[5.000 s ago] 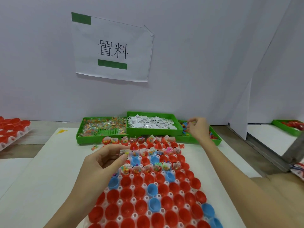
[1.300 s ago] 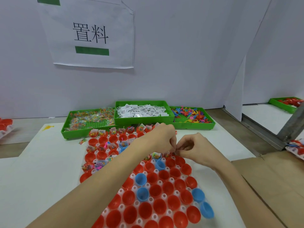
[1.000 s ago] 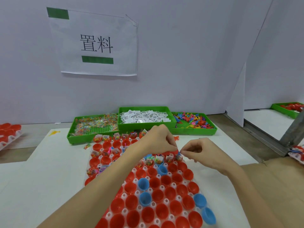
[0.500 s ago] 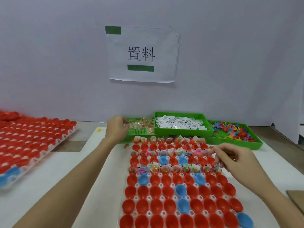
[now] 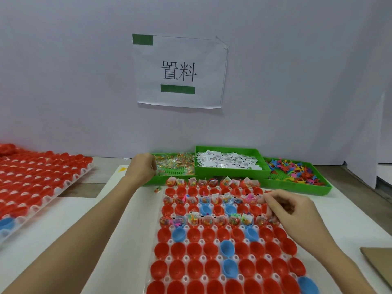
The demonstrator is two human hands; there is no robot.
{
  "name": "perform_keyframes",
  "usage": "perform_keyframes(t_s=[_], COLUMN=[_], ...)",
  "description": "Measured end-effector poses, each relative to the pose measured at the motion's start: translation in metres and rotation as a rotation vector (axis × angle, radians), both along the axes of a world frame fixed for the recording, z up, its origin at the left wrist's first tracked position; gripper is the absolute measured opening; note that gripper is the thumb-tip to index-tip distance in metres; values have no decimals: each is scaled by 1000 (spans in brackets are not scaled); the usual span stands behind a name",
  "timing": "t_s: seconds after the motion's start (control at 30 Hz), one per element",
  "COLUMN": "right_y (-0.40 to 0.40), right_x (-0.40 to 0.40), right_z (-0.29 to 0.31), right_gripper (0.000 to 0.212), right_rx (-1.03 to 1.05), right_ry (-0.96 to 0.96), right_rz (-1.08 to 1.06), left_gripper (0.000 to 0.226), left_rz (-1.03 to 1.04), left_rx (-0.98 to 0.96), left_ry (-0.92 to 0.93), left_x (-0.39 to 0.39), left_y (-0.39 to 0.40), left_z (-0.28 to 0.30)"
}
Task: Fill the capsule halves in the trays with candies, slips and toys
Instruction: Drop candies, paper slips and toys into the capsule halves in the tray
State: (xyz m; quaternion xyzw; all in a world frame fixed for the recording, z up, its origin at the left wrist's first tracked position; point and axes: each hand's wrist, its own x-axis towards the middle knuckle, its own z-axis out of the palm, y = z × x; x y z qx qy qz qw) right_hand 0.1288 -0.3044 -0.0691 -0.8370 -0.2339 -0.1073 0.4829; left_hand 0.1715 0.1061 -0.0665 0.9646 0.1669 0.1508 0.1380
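Observation:
A white capsule tray (image 5: 185,278) of red and a few blue capsule halves lies in front of me. Its far rows alternate between halves holding candies, slips and toys and empty ones; the near rows are empty. Behind it stand three green trays: candies (image 5: 169,172), paper slips (image 5: 231,172) and coloured toys (image 5: 297,188). My left hand (image 5: 141,168) reaches into the left end of the candy tray, fingers curled into the candies. My right hand (image 5: 284,209) hovers over the right end of the filled rows, its curled fingers closed on small toys that barely show.
A second white tray (image 5: 70,183) of red halves lies at the left. One loose candy (image 5: 157,189) sits on the white mat by the capsule tray's far left corner. Brown cardboard (image 5: 379,262) shows at the right edge. A paper sign (image 5: 180,71) hangs on the wall.
My left hand left my right hand over the filled rows and went out to the candy tray. My right hand stayed over the tray's right side. The view swung left.

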Motion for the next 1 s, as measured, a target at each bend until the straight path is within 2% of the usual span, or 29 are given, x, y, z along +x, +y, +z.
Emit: perform_keyframes(t_s=[0.07,0.17,0.23,0.37,0.47,0.63,0.77,0.87,1.0], right_y=[-1,-3,-4,-1,14,49,87,115,137], right_x=[1,2,3,2,2,31,79,111,136], right_z=[0,-1,0,1,4,24,43,50,50], right_gripper=[20,21,22,22,20,21,18,21,20], right_rx=[11,5,1,35,37,-97,-291,-430,-614], right_ry=[14,21,21,1,-38,-117,-121,-37,165], right_rz=[2,3,1,-19,-36,-44,-82,-104,-71], left_gripper=[4,11,10,13,21,17,16,16,13], left_rz=[16,26,-42,-203,-298,-294,-328,-315,-293], left_rx=[-23,-58,-280,-744,-930,-988,-981,-983,-1037], left_ry=[-117,-444,-599,-562,-535,-517,-584,-613,-599], left_x=[-6,-22,-40,-89,-125,-150,-158,-162,-162], left_y=[-1,-14,-32,-74,-98,-105,-91,-87,-85], left_z=[0,4,9,4,-7,-16,-5,-1,-4])
